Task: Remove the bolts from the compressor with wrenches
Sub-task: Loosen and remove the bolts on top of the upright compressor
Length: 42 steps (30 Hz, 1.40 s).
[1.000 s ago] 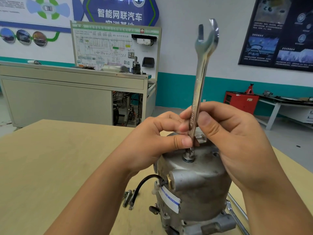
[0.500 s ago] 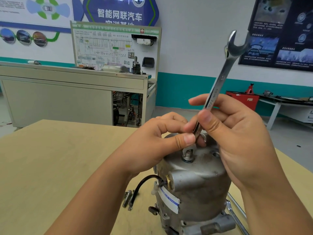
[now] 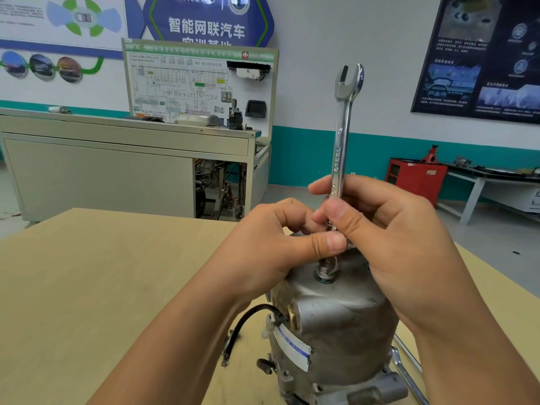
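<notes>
So the compressor [image 3: 336, 325] is standing upright on the wooden counter [image 3: 102, 282], bolt [image 3: 323, 271] sticking out of its domed top. The open-end wrench [image 3: 342, 135] stands almost vertical, lower end down at the bolt. Right hand [image 3: 388, 247] has its grip pinching the wrench shank between thumb and fingers. Left hand [image 3: 271, 244] is pinched in right beside it, thumb pressed near the wrench's lower end. A second wrench [image 3: 407, 372] lies on the counter just beside the compressor's base.

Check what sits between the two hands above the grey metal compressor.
In the head view, the upright silver open-ended wrench stands between left hand and right hand, over the compressor's top bolt.
</notes>
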Tool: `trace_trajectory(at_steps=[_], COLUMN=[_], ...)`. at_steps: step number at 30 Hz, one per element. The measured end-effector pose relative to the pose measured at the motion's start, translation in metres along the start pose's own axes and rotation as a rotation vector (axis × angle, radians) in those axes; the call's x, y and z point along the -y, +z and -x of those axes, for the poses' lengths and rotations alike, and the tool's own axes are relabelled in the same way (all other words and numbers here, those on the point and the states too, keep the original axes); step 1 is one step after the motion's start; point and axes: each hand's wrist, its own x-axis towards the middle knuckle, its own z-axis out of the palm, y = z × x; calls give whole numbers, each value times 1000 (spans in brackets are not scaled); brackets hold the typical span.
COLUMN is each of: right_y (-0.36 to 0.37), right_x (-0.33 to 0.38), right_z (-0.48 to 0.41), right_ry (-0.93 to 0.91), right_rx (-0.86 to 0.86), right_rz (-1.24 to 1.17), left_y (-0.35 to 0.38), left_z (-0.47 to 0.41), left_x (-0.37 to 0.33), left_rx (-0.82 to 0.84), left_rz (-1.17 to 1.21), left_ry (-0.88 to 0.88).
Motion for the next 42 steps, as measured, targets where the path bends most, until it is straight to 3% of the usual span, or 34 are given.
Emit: trace_trajectory(at_steps=[11, 21, 26, 34, 38, 42], right_y=[5, 2, -1, 0, 3, 3], right_x=[-1, 2, 1, 4, 3, 3], right_z=[-2, -1, 0, 1, 2, 0], right_ry=[-91, -118, -92, -123, -173, -173], right_rx=[54, 172, 214, 69, -52, -57], right_rz=[-32, -165, -262, -144, -9, -49], left_y=[-2, -9, -6, -2, 0, -4], left_z=[0, 1, 1, 3, 1, 1], left_x=[-1, -1, 0, -7, -3, 1], left_rx=[50, 242, 191, 50, 34, 90], left_rz=[95, 146, 151, 201, 167, 188], left_ry=[7, -5, 12, -55, -46, -14])
